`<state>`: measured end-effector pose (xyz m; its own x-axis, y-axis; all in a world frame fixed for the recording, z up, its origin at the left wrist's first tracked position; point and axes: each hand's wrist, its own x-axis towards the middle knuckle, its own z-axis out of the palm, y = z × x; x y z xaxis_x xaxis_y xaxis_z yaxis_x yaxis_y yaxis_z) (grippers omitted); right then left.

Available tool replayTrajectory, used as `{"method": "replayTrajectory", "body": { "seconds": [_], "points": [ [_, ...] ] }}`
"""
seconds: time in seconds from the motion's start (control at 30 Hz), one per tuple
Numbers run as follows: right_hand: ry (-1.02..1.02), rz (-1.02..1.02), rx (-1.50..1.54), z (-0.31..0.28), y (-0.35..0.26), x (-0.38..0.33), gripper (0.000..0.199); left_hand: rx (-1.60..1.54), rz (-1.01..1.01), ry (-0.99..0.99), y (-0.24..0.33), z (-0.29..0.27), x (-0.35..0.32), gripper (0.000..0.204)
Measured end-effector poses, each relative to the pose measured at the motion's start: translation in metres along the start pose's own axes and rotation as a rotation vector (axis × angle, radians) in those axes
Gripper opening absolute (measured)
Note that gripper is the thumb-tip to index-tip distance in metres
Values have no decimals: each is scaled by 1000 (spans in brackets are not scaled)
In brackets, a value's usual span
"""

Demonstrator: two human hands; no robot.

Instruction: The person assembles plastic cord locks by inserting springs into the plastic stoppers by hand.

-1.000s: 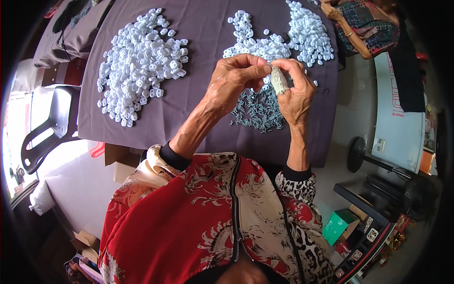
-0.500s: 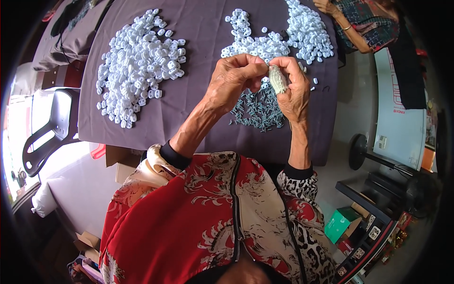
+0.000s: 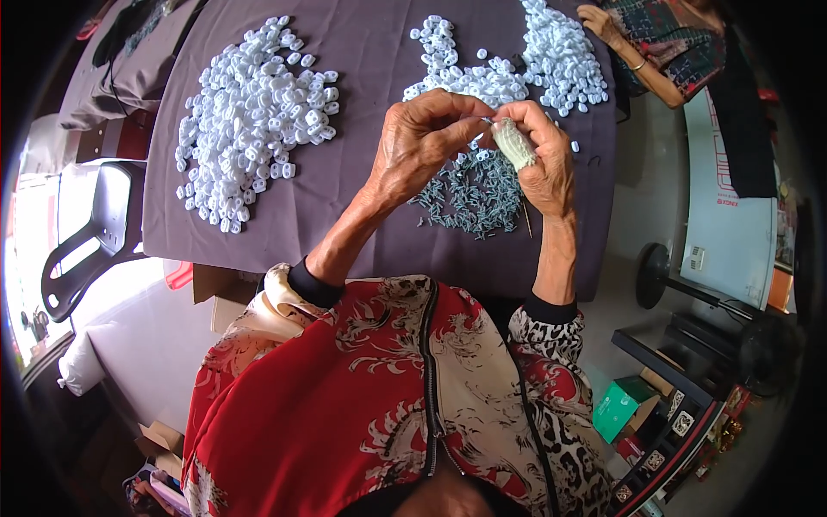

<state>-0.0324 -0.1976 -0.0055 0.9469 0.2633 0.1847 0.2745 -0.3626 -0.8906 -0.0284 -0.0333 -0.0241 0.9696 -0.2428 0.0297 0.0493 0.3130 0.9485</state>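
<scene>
Illumination is even daylight, bright overall. The strongest source lies at the far left edge, where a pale patch beside the black chair (image 3: 90, 237) is overexposed and detail is lost. The purple table cover (image 3: 362, 52) is evenly lit, with only soft, short shadows beneath the hands. White plastic pieces (image 3: 254, 116) approach clipping. Focus is sharp centrally. Fisheye distortion bends straight edges toward the rim; corners fall into black vignette.
</scene>
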Motion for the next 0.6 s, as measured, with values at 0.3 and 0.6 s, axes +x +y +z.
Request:
{"method": "replayTrajectory", "body": {
  "seconds": [0.3, 0.6],
  "points": [
    [-6, 15, 174, 4, -3, 0, 20, -86, -102, 17, -2, -2, 0, 14],
    [71, 80, 149, 13, -1, 2, 9, -181, -141, 39, -3, -3, 2, 13]
  ]
}}
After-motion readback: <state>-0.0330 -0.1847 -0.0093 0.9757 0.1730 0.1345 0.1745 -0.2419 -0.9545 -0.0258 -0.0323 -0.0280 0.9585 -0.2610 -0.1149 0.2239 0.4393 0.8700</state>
